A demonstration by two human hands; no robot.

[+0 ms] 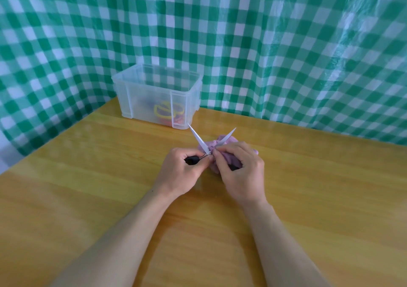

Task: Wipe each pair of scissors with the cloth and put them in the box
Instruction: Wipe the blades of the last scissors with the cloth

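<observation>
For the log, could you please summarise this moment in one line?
wiping; left hand holds open scissors; right hand holds cloth; box partly filled

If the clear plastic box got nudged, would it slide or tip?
Probably slides: the box has a broad flat base on a glossy wooden table. Likely light, being thin translucent plastic holding only a few scissors, so it may skid easily.
</observation>
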